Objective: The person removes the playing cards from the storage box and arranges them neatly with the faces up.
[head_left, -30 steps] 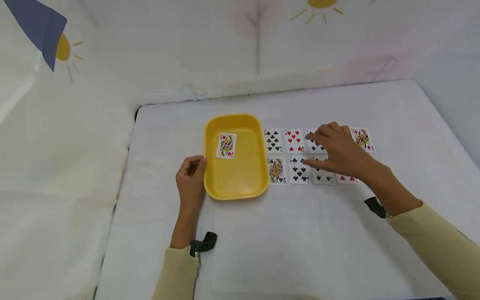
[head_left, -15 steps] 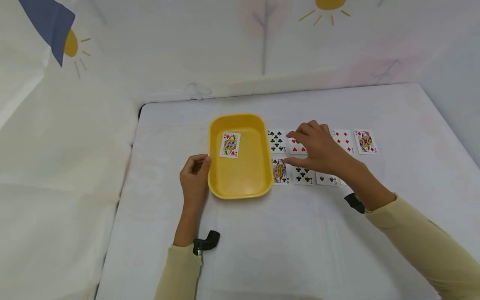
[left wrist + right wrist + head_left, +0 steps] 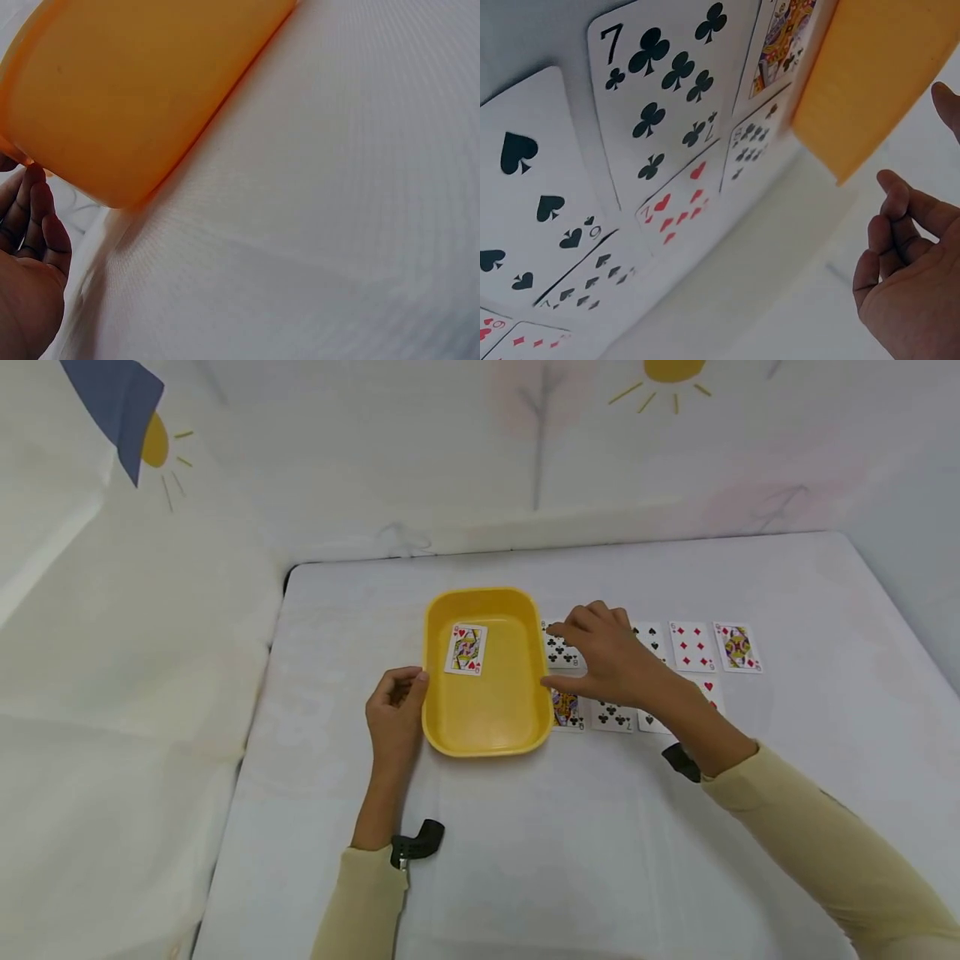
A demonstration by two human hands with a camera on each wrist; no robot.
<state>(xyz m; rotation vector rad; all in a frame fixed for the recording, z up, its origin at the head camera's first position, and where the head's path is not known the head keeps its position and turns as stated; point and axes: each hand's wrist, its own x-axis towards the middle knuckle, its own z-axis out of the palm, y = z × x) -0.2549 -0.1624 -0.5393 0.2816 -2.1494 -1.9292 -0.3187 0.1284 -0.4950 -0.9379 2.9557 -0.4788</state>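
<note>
On the table stands a yellow plastic tray (image 3: 491, 718) with a queen of hearts playing card (image 3: 467, 649) lying face up inside. My left hand (image 3: 395, 714) holds the tray's left rim, thumb at the edge; the left wrist view shows curled fingers (image 3: 41, 206) at its corner. My right hand (image 3: 615, 656) hovers over the cards with thumb and fingers spread, fingertips at the tray's right rim and nothing between them. Under and beside it lie the eight of clubs (image 3: 558, 653), queen of clubs (image 3: 567, 714), seven of clubs (image 3: 676, 75) and seven of hearts (image 3: 667, 211).
Two rows of face-up cards run right from the tray, among them the six of diamonds (image 3: 692, 647), queen of diamonds (image 3: 738, 650) and six of spades (image 3: 532, 180). A white cloth covers the table (image 3: 525, 843). Printed curtains (image 3: 465, 452) hang behind and at the left.
My right hand has moved left across the card rows to the tray's right rim, still spread. The left hand keeps its hold on the tray. The head view has shifted slightly.
</note>
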